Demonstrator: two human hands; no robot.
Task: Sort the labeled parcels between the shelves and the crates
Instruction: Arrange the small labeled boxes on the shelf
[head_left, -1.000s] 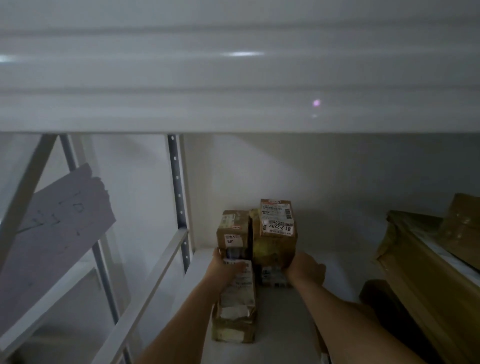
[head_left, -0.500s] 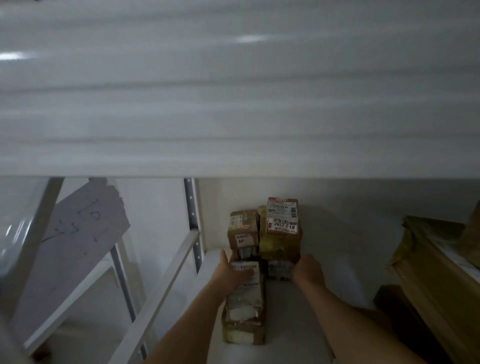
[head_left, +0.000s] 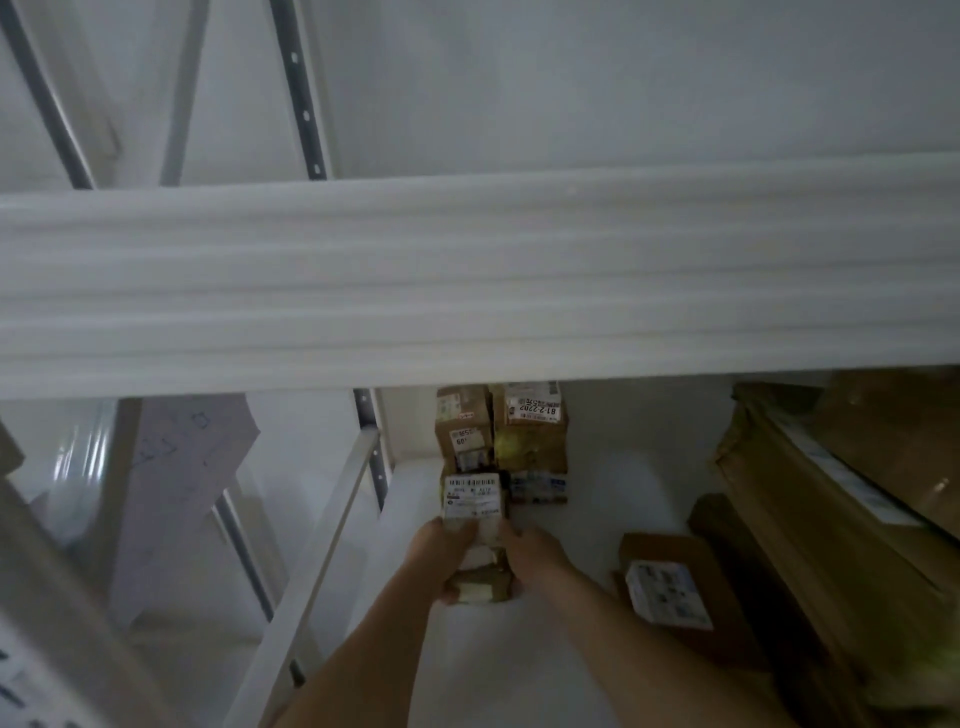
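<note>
A long brown parcel with white labels lies on the white shelf. My left hand grips its left side and my right hand grips its right side near the front end. Behind it, against the back wall, stand a small brown parcel marked "60" and a taller yellow-brown parcel labelled "81-2-2202". A small labelled parcel lies under the taller one.
The white edge of the shelf above crosses the whole view. A flat brown box with a white label lies to the right, beside large cardboard boxes. A grey upright post and rail bound the shelf's left side.
Both hands have drawn back from the stacked parcels at the wall and now hold the long parcel at its front end. The view has tipped so the upper shelf sits lower.
</note>
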